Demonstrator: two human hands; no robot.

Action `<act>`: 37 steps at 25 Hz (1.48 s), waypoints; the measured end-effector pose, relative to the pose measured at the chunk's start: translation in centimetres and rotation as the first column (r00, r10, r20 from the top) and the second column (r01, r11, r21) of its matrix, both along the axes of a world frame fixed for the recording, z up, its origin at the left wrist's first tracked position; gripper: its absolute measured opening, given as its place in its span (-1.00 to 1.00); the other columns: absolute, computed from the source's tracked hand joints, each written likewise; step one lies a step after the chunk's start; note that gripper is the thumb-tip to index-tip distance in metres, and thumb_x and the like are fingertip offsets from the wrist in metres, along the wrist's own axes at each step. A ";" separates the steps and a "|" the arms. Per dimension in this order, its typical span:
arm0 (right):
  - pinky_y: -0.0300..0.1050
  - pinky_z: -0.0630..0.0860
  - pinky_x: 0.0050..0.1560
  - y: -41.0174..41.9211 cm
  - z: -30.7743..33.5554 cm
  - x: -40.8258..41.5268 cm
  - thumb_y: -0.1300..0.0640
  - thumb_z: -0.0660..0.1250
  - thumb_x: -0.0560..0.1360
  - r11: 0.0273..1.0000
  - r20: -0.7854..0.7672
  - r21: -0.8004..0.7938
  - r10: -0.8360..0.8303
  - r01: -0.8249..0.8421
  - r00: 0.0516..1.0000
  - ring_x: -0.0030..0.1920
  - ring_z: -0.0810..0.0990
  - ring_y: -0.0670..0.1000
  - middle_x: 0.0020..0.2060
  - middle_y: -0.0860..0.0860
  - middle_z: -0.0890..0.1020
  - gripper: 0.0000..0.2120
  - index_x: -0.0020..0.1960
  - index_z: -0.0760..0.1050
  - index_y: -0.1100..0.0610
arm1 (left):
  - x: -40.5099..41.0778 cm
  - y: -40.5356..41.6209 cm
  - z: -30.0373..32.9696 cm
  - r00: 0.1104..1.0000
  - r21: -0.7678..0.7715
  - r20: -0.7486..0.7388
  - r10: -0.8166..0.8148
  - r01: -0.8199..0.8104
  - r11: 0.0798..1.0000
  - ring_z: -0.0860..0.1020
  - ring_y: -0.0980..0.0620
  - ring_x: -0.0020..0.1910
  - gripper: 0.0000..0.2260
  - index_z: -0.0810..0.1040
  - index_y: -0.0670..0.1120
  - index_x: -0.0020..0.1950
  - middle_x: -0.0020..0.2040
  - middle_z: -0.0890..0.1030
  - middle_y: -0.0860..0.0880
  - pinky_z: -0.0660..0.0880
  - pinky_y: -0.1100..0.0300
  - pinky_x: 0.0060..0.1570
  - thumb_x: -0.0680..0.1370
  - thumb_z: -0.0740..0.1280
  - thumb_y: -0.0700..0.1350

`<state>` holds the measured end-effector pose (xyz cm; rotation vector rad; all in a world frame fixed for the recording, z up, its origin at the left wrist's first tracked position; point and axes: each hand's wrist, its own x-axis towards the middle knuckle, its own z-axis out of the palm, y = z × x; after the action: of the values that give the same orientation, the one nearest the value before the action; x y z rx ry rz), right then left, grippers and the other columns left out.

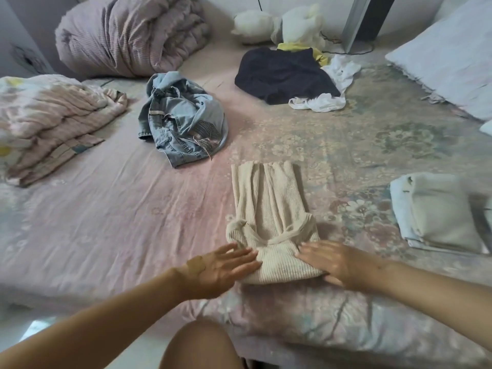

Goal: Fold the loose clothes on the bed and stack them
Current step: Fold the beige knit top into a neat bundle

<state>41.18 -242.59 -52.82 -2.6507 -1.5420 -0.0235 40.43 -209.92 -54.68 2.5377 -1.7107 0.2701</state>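
A cream ribbed knit top [269, 209] lies folded into a narrow strip near the bed's front edge. My left hand [226, 265] lies flat with fingers spread against its near left corner. My right hand [338, 262] lies flat at its near right corner, fingers touching the fabric. Neither hand grips anything. A small stack of folded pale clothes [439, 211] sits to the right. Crumpled light-blue denim [181, 121] lies further back at centre left. A dark navy garment [282, 73], a white one [327, 97] and a bit of yellow cloth [295, 46] lie loose at the back.
A rolled mauve duvet [127, 33] sits at the back left and a folded striped quilt [48, 123] at the left. A pillow [452, 51] lies at the right, plush toys [279, 22] at the back. The pink floral sheet [119, 209] covers the bed; my knee [199, 344] shows below.
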 end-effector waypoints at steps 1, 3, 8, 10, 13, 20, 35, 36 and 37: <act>-0.09 0.42 0.26 -0.3 0.2 -1.9 0.05 0.61 0.13 0.998 -0.008 0.002 0.055 -0.055 0.998 0.15 0.60 0.02 0.12 0.08 0.63 -0.20 0.28 0.35 0.17 | -1.9 -0.1 0.3 0.997 -0.012 -0.049 -0.063 0.062 0.998 0.51 -0.08 0.27 -0.59 0.37 -0.20 0.37 0.26 0.55 -0.19 0.45 -0.04 0.25 0.51 0.15 -0.25; -0.07 0.39 0.32 -1.3 -0.5 -4.0 0.01 0.34 0.44 0.989 -0.005 0.044 0.140 -0.140 0.990 0.25 0.50 0.00 0.20 0.05 0.58 -0.46 0.35 0.30 0.15 | -3.9 -0.1 0.8 0.984 -0.006 -0.120 -0.133 0.133 0.991 0.51 -0.02 0.27 -0.61 0.41 -0.14 0.36 0.26 0.56 -0.14 0.41 0.01 0.29 0.53 0.19 -0.16; -0.15 -0.10 0.50 -3.3 -2.1 -2.8 -0.23 0.32 0.35 0.994 -0.131 -0.111 -0.004 -0.011 0.991 0.52 0.02 -0.03 0.53 -0.10 -0.02 -0.04 0.55 -0.12 0.02 | -2.1 1.3 -0.4 0.984 0.099 -0.176 0.017 0.001 0.995 0.18 -0.01 0.50 -0.36 0.17 -0.11 0.52 0.52 0.21 -0.09 0.16 -0.02 0.46 0.53 0.25 0.13; -0.15 -0.13 0.50 -3.0 -2.8 -1.6 -0.24 0.34 0.33 0.993 -0.185 -0.098 -0.082 0.064 0.979 0.52 -0.01 -0.06 0.53 -0.13 0.00 -0.06 0.54 -0.08 -0.05 | -2.1 0.8 -1.6 0.969 0.003 -0.233 0.085 -0.087 0.996 0.26 0.04 0.47 -0.36 0.28 -0.13 0.47 0.47 0.31 -0.06 0.19 0.05 0.45 0.50 0.32 0.16; -0.15 0.24 0.42 -1.3 -2.7 -1.0 0.00 0.41 0.36 0.917 -0.358 0.241 -0.221 0.319 0.907 0.38 0.34 -0.17 0.33 -0.20 0.43 -0.41 0.35 0.34 -0.11 | -2.0 -0.4 -1.4 0.837 -0.313 -0.530 0.136 -0.342 0.886 0.53 0.13 0.19 -0.61 0.43 -0.03 0.25 0.21 0.56 0.01 0.48 0.09 0.17 0.46 0.39 0.00; -0.04 0.50 0.08 5.0 2.5 11.5 -0.18 0.28 0.48 -0.055 -0.985 0.173 -0.036 0.983 0.171 -0.04 0.59 0.06 -0.08 0.02 0.65 -0.57 0.09 0.54 0.17 | 10.2 -2.9 3.4 -0.057 0.057 -0.998 0.002 -0.996 -0.074 0.50 0.07 -0.38 -0.67 0.46 -0.06 -0.19 -0.24 0.58 -0.01 0.36 0.21 -0.37 0.61 0.13 0.13; -0.14 0.10 -0.42 6.8 -1.1 12.2 0.12 0.20 0.58 -0.013 -0.840 0.267 -0.493 0.964 0.226 -0.47 0.23 -0.03 -0.49 0.02 0.27 -0.71 -0.30 0.33 0.15 | 9.8 -7.5 2.1 0.066 -0.096 -0.993 0.093 -0.927 -0.363 0.46 0.10 -0.21 -0.89 0.41 -0.17 0.05 -0.18 0.49 0.01 0.37 0.26 -0.29 0.58 0.27 -0.17; -0.13 0.15 -0.39 6.6 -0.9 12.4 0.14 0.21 0.58 0.005 -0.791 0.281 -0.566 0.960 0.234 -0.43 0.30 -0.01 -0.46 0.04 0.34 -0.70 -0.32 0.37 0.16 | 9.5 -7.1 1.7 0.035 -0.077 -0.991 0.126 -0.936 -0.342 0.45 0.06 -0.18 -0.85 0.37 -0.19 0.11 -0.16 0.48 -0.01 0.35 0.22 -0.25 0.58 0.26 -0.19; -0.13 0.25 -0.31 6.3 -0.8 12.5 0.15 0.21 0.58 0.046 -0.698 0.305 -0.668 0.951 0.256 -0.31 0.42 0.03 -0.33 0.10 0.45 -0.76 -0.24 0.46 0.19 | 9.4 -6.6 1.5 0.047 -0.111 -0.976 0.214 -0.948 -0.298 0.46 0.03 -0.13 -0.78 0.34 -0.21 0.19 -0.11 0.48 -0.04 0.36 0.19 -0.18 0.58 0.25 -0.20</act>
<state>53.71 -236.25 -53.63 -2.1901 0.3975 -0.1303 49.79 -216.56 -53.22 1.7288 0.6611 0.1865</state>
